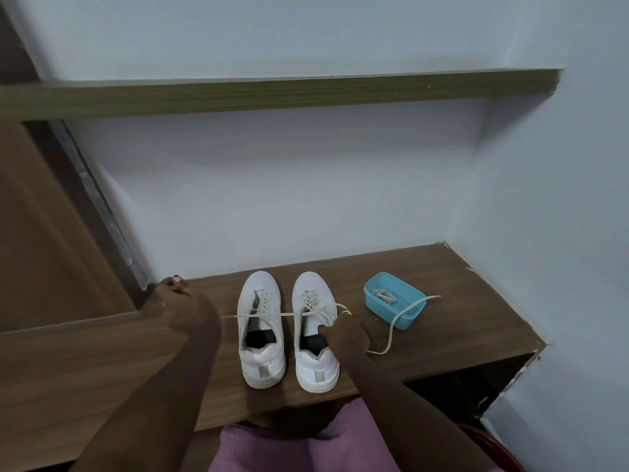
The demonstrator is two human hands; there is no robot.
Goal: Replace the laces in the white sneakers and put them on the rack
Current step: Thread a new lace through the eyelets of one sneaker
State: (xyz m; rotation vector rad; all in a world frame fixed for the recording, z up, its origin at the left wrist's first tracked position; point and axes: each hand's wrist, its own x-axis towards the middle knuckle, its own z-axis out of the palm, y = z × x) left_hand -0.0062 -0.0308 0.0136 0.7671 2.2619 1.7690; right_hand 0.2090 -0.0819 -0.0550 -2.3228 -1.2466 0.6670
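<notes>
White sneakers side by side on wood bench (442,284), toes to wall. L sneaker (260,335) unlaced; R sneaker (315,366) laced thru front eyelets only. Lace (258,314) stretched taut from R sneaker across L sneaker's tongue to left hand (185,308), fingers curled, gripping that end. Right hand (349,332) against R sneaker's outer side, thumb on tongue, clenched on lace's other end; loose tail looping over bench and across rim of blue tub (377,306), near R sneaker. Second lace (384,296) bunched inside tub. Wood shelf (272,93) on wall above.
</notes>
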